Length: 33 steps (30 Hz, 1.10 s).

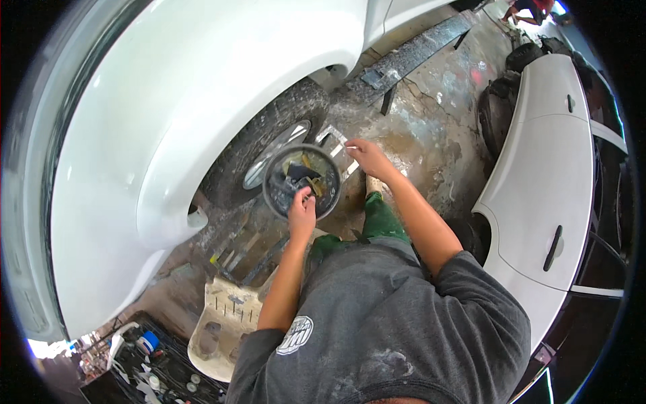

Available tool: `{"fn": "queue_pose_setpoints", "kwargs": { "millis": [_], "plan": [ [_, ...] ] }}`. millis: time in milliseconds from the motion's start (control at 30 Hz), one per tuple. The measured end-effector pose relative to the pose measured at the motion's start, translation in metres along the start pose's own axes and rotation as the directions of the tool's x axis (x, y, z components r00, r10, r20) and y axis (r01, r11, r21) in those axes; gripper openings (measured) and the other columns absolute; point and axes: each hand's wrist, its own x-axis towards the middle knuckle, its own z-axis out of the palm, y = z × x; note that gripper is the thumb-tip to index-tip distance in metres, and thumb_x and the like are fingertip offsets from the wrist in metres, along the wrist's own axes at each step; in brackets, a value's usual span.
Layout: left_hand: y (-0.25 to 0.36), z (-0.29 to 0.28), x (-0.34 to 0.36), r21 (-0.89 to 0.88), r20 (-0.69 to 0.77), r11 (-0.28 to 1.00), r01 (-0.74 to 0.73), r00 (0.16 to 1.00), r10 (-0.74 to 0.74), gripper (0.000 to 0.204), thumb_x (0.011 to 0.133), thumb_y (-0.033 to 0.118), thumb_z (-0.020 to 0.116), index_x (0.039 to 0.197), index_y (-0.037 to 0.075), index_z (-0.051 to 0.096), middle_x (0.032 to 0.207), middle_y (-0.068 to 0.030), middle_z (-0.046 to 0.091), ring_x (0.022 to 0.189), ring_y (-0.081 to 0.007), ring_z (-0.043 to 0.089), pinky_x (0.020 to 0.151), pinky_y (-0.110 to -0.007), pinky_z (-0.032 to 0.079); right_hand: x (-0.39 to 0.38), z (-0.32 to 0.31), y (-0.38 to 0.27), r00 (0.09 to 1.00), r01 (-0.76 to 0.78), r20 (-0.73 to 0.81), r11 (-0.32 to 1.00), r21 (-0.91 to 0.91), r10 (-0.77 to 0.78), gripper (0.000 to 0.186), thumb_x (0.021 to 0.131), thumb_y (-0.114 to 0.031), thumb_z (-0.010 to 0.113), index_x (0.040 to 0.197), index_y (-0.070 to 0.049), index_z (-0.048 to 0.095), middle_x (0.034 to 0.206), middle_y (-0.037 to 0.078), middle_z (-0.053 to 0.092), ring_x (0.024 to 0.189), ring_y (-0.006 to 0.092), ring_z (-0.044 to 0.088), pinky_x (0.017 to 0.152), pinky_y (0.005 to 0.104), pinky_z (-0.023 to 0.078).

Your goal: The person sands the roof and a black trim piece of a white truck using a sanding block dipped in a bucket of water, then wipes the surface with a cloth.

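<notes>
A round grey bucket (268, 193) stands beside the car wheel, with water and several dark and yellowish scraps (301, 173) inside. Over its near rim reaches my left hand (302, 214), thumb and fingers drawn together at the scraps. What they grip, if anything, is hidden. My right hand (367, 157) hovers to the right of the bucket, fingers closed near a pale metal frame (330, 135) on the floor. Something small and whitish shows at its fingertips, too small to name.
A white car body (182, 87) with a tyre (282, 111) fills the left. A long spattered bench (417, 57) stands ahead, and another white car (538, 182) is on the right. A cream plastic stool (208, 337) sits at lower left. Far off is another person (528, 12).
</notes>
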Motion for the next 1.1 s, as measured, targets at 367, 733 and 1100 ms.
{"fn": "queue_pose_setpoints", "kwargs": {
  "millis": [367, 733, 1100],
  "plan": [
    [0.024, 0.069, 0.016, 0.599, -0.322, 0.779, 0.184, 0.947, 0.024, 0.028, 0.101, 0.024, 0.056, 0.110, 0.000, 0.066, 0.109, -0.0220, 0.062, 0.105, -0.0426, 0.059, 0.091, -0.047, 0.048, 0.212, -0.104, 0.235, 0.969, -0.247, -0.085, 0.924, -0.292, 0.232, 0.040, 0.093, -0.022, 0.063, 0.127, -0.001, 0.062, 0.128, 0.025, 0.063, 0.116, 0.0436, 0.061, 0.099, 0.0493, 0.050],
    [0.030, 0.088, 0.027, 0.720, -0.396, 0.606, 0.337, 0.917, -0.039, 0.039, 0.104, 0.033, 0.048, 0.097, -0.005, 0.057, 0.099, -0.0245, 0.056, 0.097, -0.0446, 0.053, 0.087, -0.053, 0.043, 0.446, -0.112, 0.358, 0.982, -0.148, 0.013, 0.814, -0.561, 0.187, 0.037, 0.089, -0.015, 0.062, 0.125, -0.008, 0.062, 0.138, 0.016, 0.053, 0.131, 0.0372, 0.051, 0.103, 0.0511, 0.047],
    [0.035, 0.090, 0.036, 0.720, -0.410, 0.578, 0.384, 0.908, -0.093, 0.043, 0.106, 0.036, 0.046, 0.100, -0.006, 0.056, 0.100, -0.0277, 0.053, 0.097, -0.0473, 0.052, 0.087, -0.056, 0.041, 0.475, -0.147, 0.396, 0.912, 0.018, -0.405, 0.994, -0.109, -0.061, 0.030, 0.090, -0.012, 0.066, 0.120, -0.010, 0.069, 0.110, 0.006, 0.069, 0.103, 0.0284, 0.068, 0.089, 0.0479, 0.055]
  ]
}}
